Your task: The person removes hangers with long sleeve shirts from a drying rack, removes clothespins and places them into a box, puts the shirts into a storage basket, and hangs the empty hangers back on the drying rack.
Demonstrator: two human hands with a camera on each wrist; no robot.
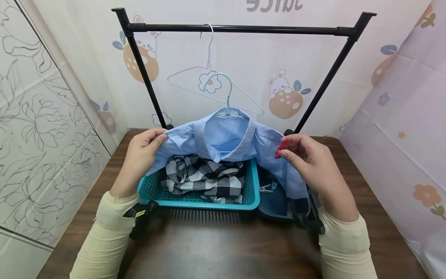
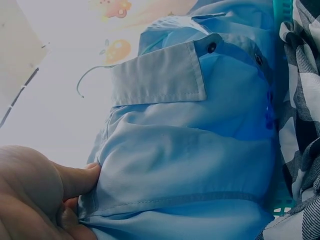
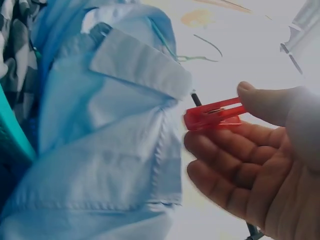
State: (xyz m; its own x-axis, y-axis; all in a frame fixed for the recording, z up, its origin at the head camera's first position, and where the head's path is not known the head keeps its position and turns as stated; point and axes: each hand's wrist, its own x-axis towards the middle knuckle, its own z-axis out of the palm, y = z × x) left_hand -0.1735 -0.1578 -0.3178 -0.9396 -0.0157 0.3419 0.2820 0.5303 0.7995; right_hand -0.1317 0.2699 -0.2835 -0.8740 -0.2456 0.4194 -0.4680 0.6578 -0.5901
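Observation:
A light blue button-up shirt (image 1: 226, 143) is on a pale green hanger (image 1: 229, 93), whose hook rises from the collar below the rack bar. My left hand (image 1: 141, 159) pinches the shirt's shoulder at the left between thumb and fingers; the left wrist view shows the thumb on the cloth (image 2: 165, 150). Between the thumb and fingers of my right hand (image 1: 310, 162) is a red clothespin (image 3: 215, 114), held just beside the shirt's other shoulder. In the right wrist view the clothespin is apart from the cloth.
A black rack (image 1: 244, 29) stands at the back, with an empty white wire hanger (image 1: 209, 69) on its bar. A teal basket (image 1: 256, 186) holds a black-and-white checked garment (image 1: 205, 178). Right of it, a dark blue bin (image 1: 275, 207) contains clothespins (image 1: 266, 189). All stand on a brown wooden table (image 1: 223, 248).

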